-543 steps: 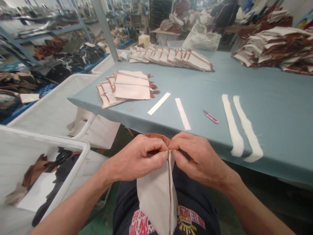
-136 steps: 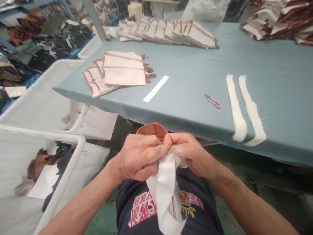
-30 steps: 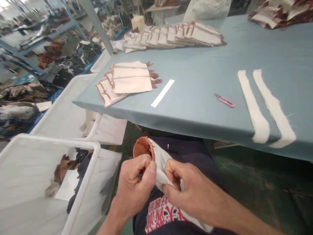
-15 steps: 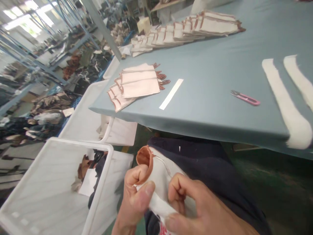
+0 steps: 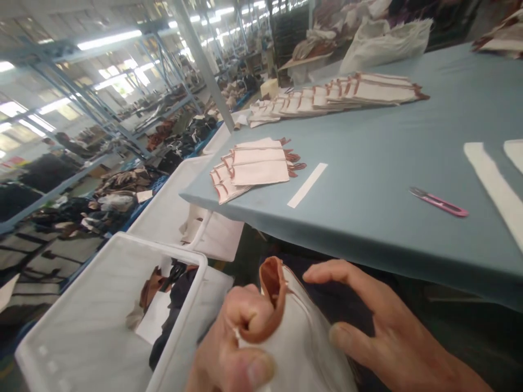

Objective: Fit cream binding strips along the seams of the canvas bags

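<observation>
My left hand (image 5: 241, 337) grips a cream cloth pouch (image 5: 302, 343) by its brown-trimmed mouth, with the fingers inside the opening and the thumb on the outside. The pouch's mouth faces up and away from me, and its lower end runs out of view. Beside the pouch's right edge, my right hand (image 5: 368, 321) is open, with thumb and forefinger spread. Its thumb tip is at the cloth's side; I cannot tell whether it touches.
On the blue-grey table (image 5: 368, 218) lie a fanned pouch stack (image 5: 261, 166), a longer row of pouches (image 5: 339, 95), a white strip (image 5: 307, 185), pink thread snips (image 5: 439, 201) and a long cream strip (image 5: 496, 185). White bins (image 5: 163, 245) stand at the left.
My right hand has let go of the cloth and moved up and right, its fingers opening. The left hand keeps its hold on the pouch. The view has tilted up.
</observation>
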The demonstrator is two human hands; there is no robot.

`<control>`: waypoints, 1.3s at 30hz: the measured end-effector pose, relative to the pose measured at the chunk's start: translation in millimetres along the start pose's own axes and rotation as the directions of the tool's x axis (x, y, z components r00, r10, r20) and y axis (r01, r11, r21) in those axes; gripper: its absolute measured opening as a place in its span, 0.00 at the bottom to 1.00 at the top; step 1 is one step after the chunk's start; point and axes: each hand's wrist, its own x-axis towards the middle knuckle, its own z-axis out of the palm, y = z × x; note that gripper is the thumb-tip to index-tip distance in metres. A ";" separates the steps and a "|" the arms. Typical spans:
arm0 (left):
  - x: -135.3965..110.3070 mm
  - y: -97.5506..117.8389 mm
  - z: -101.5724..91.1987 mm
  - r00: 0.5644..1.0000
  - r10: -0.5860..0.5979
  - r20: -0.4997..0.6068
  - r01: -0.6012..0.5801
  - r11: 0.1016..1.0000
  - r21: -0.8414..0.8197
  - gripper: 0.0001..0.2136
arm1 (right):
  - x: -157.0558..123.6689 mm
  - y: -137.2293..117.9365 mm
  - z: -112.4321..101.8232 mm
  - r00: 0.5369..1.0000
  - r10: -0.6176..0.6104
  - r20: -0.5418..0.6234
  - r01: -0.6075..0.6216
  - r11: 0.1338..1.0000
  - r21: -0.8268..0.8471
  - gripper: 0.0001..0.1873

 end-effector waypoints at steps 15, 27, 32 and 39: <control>21.2 27.8 -1.0 0.994 0.111 -0.010 -0.111 0.994 -0.005 0.20 | 22.3 -40.0 -16.1 0.911 -0.345 0.227 0.393 0.892 -0.223 0.05; 38.4 45.6 -41.1 0.877 -0.094 0.471 0.094 0.995 0.023 0.24 | 28.2 -45.5 -15.1 0.905 -0.316 0.285 0.406 0.841 -0.358 0.08; 26.9 46.4 -29.9 0.891 0.126 0.436 -0.302 0.881 0.363 0.16 | 22.9 -36.4 -16.7 0.924 -0.266 0.275 0.345 0.890 -0.299 0.06; 12.2 45.6 -18.7 0.911 0.212 0.354 -0.400 0.666 0.630 0.16 | 20.7 -35.8 -25.7 0.918 -0.114 0.379 0.206 0.956 -0.211 0.12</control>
